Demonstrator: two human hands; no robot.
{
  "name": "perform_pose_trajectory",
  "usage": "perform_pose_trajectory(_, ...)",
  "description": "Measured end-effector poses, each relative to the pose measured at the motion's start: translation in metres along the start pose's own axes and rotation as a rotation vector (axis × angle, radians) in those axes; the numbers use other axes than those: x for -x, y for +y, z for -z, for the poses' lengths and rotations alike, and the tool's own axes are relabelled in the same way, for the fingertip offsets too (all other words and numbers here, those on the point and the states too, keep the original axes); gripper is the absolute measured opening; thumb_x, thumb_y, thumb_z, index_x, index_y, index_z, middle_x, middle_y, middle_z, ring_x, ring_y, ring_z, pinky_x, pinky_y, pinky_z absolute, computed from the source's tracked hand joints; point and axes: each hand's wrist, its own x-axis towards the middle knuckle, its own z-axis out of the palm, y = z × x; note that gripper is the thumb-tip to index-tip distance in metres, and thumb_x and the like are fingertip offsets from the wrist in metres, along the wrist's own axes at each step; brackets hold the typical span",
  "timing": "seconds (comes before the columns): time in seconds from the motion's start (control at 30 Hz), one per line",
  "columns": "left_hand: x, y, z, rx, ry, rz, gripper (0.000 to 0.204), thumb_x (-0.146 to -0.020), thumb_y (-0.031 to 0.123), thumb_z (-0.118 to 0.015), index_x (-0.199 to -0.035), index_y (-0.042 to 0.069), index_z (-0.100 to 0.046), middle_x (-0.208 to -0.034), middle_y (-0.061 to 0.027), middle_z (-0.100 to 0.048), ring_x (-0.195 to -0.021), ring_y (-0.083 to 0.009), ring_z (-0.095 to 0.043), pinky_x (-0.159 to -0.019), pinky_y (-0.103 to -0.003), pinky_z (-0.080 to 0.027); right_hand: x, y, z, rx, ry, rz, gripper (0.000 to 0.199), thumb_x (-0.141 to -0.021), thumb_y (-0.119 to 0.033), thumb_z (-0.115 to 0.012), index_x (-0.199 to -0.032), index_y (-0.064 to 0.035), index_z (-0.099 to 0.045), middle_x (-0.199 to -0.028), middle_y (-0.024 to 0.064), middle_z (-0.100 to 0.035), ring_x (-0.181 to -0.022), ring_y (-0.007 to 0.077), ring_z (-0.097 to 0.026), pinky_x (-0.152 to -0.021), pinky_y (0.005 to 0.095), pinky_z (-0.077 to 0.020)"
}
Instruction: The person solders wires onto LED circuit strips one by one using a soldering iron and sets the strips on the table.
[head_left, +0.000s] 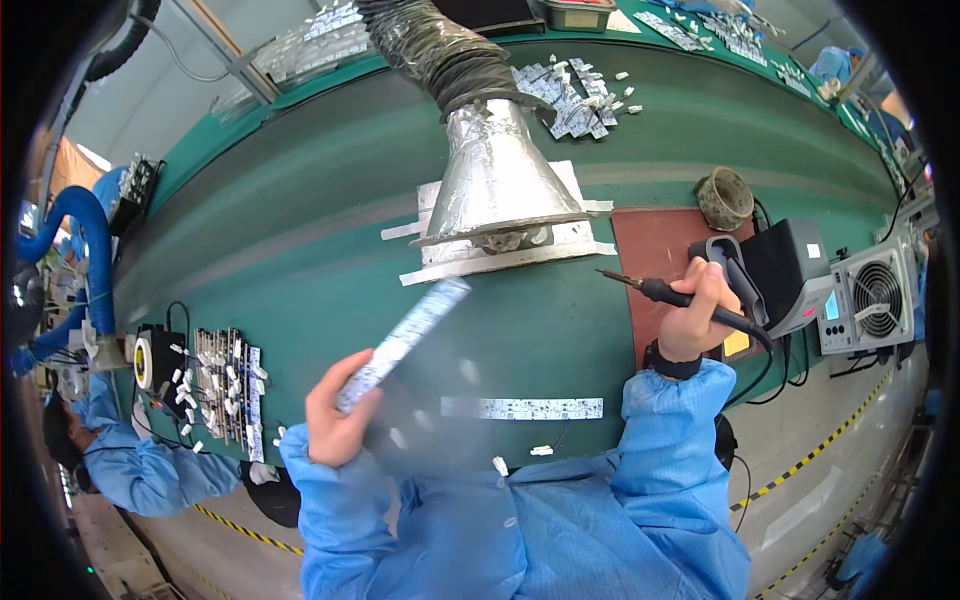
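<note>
My left hand (pixel 338 412) grips one end of a long narrow white circuit board strip (pixel 405 342), held tilted over the green mat. In my right hand (pixel 697 312) is a soldering iron (pixel 660 291), its tip pointing left and clear of the strip. Its cable runs back past my wrist toward a black soldering station (pixel 785 275). A second circuit board strip (pixel 540 408) lies flat on the mat between my forearms. Close to the mat's front edge are small white connectors (pixel 541 450), one with a dark wire.
A foil-covered fume hood (pixel 505 185) hangs ahead on a ribbed duct. Stacked strips with connectors (pixel 228 385) lie left; more boards (pixel 575 100) are piled at the back. A round pot (pixel 724 198) and a fan unit (pixel 875 295) stand right. A co-worker (pixel 140 455) sits at left.
</note>
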Motion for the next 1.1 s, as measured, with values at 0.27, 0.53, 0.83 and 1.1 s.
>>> perform_pose_trajectory(0.27, -0.028, 0.011, -0.014, -0.693, 0.248, -0.359, 0.052, -0.084, 0.001, -0.074, -0.134, 0.003, -0.062, -0.143, -0.019, -0.054, -0.13, -0.0374, -0.054, -0.11, -0.043, -0.044, 0.005, -0.005, -0.004, 0.016, -0.046, -0.02, 0.045, -0.102, -0.011, -0.052, -0.059, 0.0047, -0.054, -0.057, 0.0065, -0.051, -0.058, 0.0125, -0.044, -0.058, 0.0299, -0.0343)
perform_pose_trajectory(0.53, -0.016, 0.04, -0.083, -0.636, -0.488, -0.491, 0.043, -0.08, 0.019, -0.083, -0.119, 0.006, -0.071, -0.106, -0.0114, -0.065, -0.102, -0.0305, -0.063, -0.086, -0.038, -0.051, 0.003, -0.006, 0.0, 0.01, -0.037, -0.006, 0.046, -0.101, -0.011, -0.052, -0.058, 0.0052, -0.052, -0.058, 0.0058, -0.05, -0.059, 0.0123, -0.043, -0.058, 0.0298, -0.0341)
perform_pose_trajectory(0.83, -0.059, 0.044, -0.087, -0.264, -0.261, -0.124, 0.028, -0.089, 0.011, -0.075, -0.115, 0.002, -0.072, -0.103, -0.0167, -0.072, -0.092, -0.0291, -0.073, -0.082, -0.037, -0.057, 0.002, -0.026, -0.002, 0.067, 0.05, 0.059, 0.048, -0.103, -0.015, -0.047, -0.058, 0.0018, -0.048, -0.058, 0.0069, -0.047, -0.057, 0.0136, -0.042, -0.054, 0.0303, -0.0299)
perform_pose_trajectory(1.1, -0.068, 0.021, -0.098, -0.016, -0.299, -0.009, 0.047, -0.092, 0.003, -0.067, -0.138, 0.004, -0.059, -0.126, -0.0145, -0.069, -0.115, -0.0271, -0.067, -0.1, -0.034, -0.051, 0.036, -0.047, -0.027, -0.086, -0.406, 0.466, 0.04, -0.099, -0.014, -0.049, -0.06, -0.0041, -0.05, -0.047, 0.005, -0.041, -0.038, 0.0177, -0.035, -0.041, 0.0335, -0.0247)
